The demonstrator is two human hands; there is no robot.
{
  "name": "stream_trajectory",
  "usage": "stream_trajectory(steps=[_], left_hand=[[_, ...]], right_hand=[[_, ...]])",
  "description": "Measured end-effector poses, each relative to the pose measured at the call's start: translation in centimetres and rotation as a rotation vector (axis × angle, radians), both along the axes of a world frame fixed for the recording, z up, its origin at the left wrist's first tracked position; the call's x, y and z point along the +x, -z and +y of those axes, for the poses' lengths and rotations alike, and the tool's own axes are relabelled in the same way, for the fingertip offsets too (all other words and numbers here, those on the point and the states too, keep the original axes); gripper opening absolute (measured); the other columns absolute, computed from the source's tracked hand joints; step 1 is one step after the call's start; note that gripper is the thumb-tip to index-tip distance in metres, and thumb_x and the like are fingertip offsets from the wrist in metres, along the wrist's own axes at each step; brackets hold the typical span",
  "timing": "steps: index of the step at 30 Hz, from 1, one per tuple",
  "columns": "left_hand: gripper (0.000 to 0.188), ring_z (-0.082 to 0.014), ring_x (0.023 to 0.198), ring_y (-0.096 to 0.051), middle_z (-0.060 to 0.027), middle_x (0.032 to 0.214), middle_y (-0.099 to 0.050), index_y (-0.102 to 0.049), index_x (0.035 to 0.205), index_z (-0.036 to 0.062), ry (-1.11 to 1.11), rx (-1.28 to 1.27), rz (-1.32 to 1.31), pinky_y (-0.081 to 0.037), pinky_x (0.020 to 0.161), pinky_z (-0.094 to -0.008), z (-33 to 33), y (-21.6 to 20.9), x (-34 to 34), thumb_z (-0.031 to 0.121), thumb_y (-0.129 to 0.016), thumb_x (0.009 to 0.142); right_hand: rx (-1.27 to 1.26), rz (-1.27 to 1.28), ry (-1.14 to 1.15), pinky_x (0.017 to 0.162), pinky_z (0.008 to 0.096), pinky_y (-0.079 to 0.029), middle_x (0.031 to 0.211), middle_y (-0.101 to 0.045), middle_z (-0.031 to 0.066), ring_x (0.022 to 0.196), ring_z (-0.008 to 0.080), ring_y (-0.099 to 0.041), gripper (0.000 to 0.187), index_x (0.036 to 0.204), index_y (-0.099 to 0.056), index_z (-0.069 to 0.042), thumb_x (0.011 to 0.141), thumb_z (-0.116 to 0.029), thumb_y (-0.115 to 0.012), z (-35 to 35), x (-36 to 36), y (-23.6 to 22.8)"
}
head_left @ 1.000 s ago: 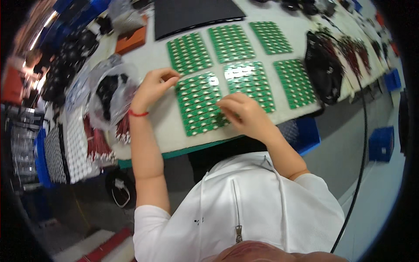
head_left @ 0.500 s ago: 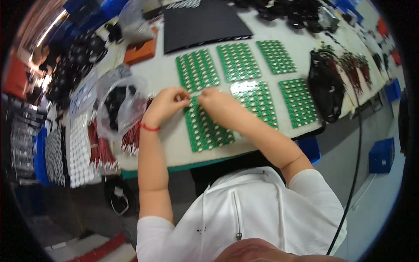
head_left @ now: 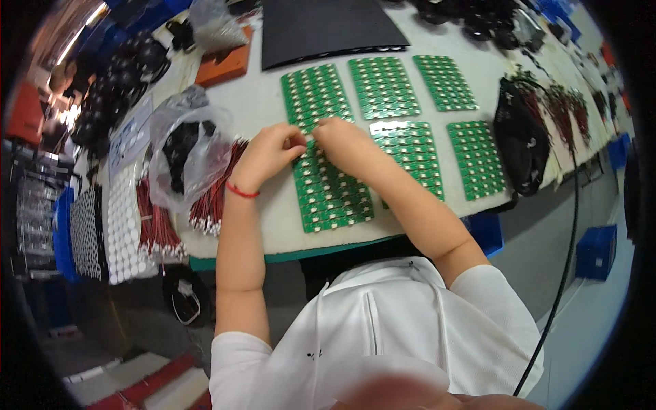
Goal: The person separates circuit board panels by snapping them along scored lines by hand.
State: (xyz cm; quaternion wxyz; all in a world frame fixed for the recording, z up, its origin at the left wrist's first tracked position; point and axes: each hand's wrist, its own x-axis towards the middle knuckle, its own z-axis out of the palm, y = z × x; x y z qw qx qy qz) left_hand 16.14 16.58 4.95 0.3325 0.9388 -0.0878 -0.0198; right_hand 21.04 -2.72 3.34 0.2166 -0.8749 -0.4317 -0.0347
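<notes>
Both hands meet over the top edge of a green circuit-board panel (head_left: 331, 188), near the table's front.
The left hand (head_left: 268, 154) and right hand (head_left: 345, 140) are pinched narrow, fingertips touching, whatever they grip too small to tell; the panel looks thin, stiff, light, probably fragile, best held by its edges; 5 more panels (head_left: 383, 85) crowd behind; a wire bundle (head_left: 215, 191) lies left; the table edge (head_left: 287, 254) is close.

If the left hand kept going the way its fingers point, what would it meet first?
The left hand points rightward at the right hand; their fingertips already look to touch above the green circuit board panel, so it meets that hand first.
</notes>
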Motion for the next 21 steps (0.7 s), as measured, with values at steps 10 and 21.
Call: stream_trajectory(steps=[10, 21], left_hand=[[0.014, -0.0168, 0.073, -0.063, -0.0106, 0.085, -0.067, -0.067, 0.093, -0.0012, 0.062, -0.07, 0.03, -0.052, 0.069, -0.0305, 0.7, 1.1, 0.4, 0.005, -0.073, 0.081], [0.015, -0.014, 0.078, -0.063, -0.0072, 0.084, -0.065, -0.066, 0.095, -0.0011, 0.085, -0.18, 0.111, -0.051, 0.073, -0.0277, 1.4, 1.1, 0.3, 0.005, -0.072, 0.083]], right_hand=[[-0.047, -0.058, 0.01, 0.079, 0.0411, -0.056, 0.092, -0.067, 0.0159, 0.087, 0.0338, -0.067, 0.016, 0.083, -0.069, -0.002, 0.068, 0.001, -0.07, 0.6, -0.8, 0.5], [0.983, 1.237, 0.034, 0.064, 0.0265, -0.05, 0.082, -0.063, 0.0073, 0.069, 0.013, -0.059, 0.009, 0.093, -0.057, -0.001, 0.086, -0.002, -0.062, -1.1, 1.3, -2.9]])
